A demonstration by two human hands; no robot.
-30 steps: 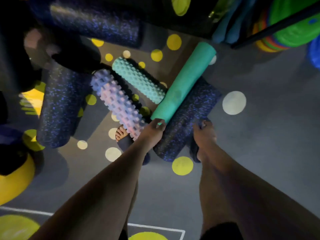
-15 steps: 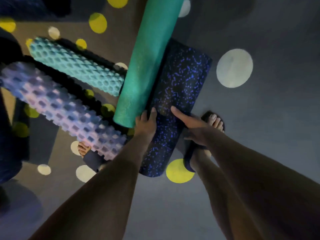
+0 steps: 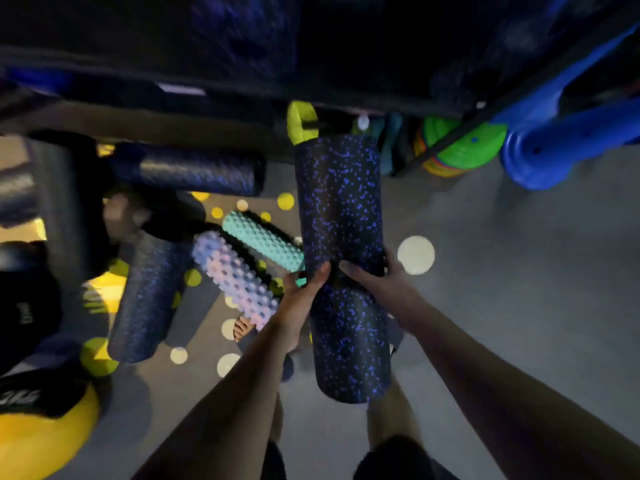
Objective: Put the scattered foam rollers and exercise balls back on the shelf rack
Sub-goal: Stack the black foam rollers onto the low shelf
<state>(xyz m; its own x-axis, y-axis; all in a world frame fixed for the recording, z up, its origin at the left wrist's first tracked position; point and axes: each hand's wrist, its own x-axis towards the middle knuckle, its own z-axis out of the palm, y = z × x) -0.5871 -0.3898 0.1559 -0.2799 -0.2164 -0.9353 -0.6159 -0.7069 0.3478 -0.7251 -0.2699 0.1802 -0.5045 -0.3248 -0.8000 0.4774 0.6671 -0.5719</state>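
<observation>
The person holds a black foam roller flecked with blue (image 3: 343,265) in the air in front of them, its length running away from the camera, its far end towards the dark shelf rack (image 3: 420,161). Both hands grip it near the middle. The left hand (image 3: 299,306) clasps the left side with the thumb laid across the front, and the right hand (image 3: 377,282) clasps the right side, its thumb also on the front and its fingers curled round the far flank. The thumbs nearly meet.

On the grey dotted floor (image 3: 519,271) to the left lie more rollers. A teal knobbed roller (image 3: 263,240) and a lilac knobbed roller (image 3: 235,282) rest side by side, just beside the left hand. Further left lies a second speckled roller (image 3: 149,299), and a third (image 3: 194,171) lies crosswise near the rack. A yellow ball (image 3: 38,441) sits at the lower left corner, partly under something black and blurred. A stack of green discs (image 3: 464,147) and a blue plastic shape (image 3: 568,147) stand at the right of the rack.
</observation>
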